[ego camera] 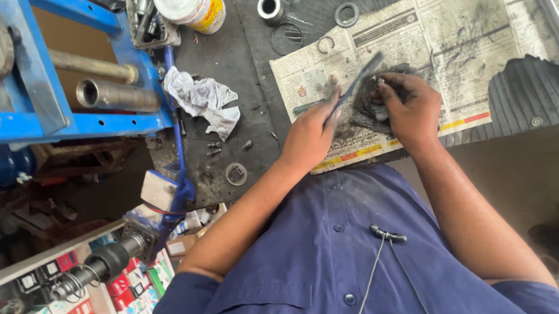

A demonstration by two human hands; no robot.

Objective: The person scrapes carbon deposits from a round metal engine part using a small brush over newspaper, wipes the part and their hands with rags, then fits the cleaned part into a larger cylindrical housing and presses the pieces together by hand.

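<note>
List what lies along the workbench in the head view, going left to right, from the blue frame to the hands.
Blue frame → crumpled white rag → flat metal ring → left hand holding a thin dark tool → right hand pressing a dark greasy part on the newspaper.

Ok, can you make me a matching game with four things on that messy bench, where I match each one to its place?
Things:
1. Rag
2. Tub
3. Brush
4. Ring

Places:
A. Lying at the top of the newspaper
B. In the grip of the left hand
C. Crumpled beside the blue frame
D. Standing at the top edge of the picture, left of the newspaper

Pairs: 1-C, 2-D, 3-B, 4-A
</note>
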